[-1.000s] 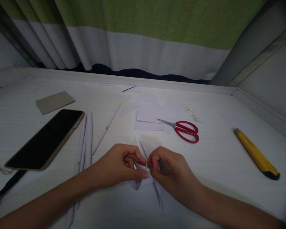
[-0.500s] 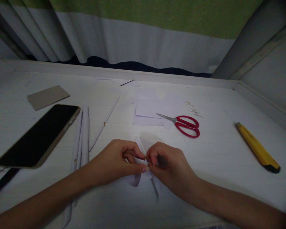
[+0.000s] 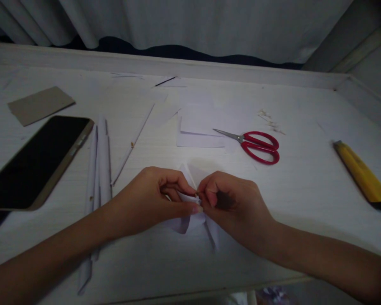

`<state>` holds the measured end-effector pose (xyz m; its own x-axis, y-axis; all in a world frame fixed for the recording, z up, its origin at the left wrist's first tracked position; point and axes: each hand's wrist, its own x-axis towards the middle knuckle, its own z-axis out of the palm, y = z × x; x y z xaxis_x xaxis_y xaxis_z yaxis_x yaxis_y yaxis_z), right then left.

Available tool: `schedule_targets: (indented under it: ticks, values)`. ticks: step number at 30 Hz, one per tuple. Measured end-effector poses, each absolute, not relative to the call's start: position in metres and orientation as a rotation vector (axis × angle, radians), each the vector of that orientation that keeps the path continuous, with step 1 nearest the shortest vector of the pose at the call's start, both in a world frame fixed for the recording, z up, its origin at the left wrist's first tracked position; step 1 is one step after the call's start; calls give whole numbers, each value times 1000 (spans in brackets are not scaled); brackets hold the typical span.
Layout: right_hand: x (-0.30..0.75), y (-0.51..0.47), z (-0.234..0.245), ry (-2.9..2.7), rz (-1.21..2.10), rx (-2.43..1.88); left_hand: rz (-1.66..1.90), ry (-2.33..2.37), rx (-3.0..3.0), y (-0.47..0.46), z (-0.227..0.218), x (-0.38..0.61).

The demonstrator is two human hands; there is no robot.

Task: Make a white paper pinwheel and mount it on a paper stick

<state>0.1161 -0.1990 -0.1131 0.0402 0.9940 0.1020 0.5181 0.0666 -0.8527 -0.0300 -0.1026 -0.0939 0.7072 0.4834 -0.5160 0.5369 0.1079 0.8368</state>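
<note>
My left hand (image 3: 155, 199) and my right hand (image 3: 233, 203) meet at the middle of the white table (image 3: 305, 195), fingertips touching. Both pinch a small folded piece of white paper (image 3: 190, 218). Its flaps stick out above and below my fingers. The fingers of both hands are closed on the paper, and a tiny brownish thing shows between the fingertips; I cannot make out what it is.
Red-handled scissors (image 3: 257, 146) lie on white paper sheets (image 3: 198, 131) behind my hands. A yellow utility knife (image 3: 363, 178) is at the right. Rolled paper tubes (image 3: 98, 161), a dark phone (image 3: 34, 163) and a cardboard piece (image 3: 40, 105) lie at the left. A curtain hangs behind.
The camera has tilted down, so everything sits higher in view. My hands keep the same pinch on the paper, with only slight finger movement.
</note>
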Motion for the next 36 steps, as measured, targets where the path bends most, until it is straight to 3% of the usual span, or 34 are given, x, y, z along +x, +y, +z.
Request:
schedule_targets:
  ticks: [36]
  values:
    - [114,-200,-113,-1507,832,-1567,-27,880,1529,-103,-90,-29]
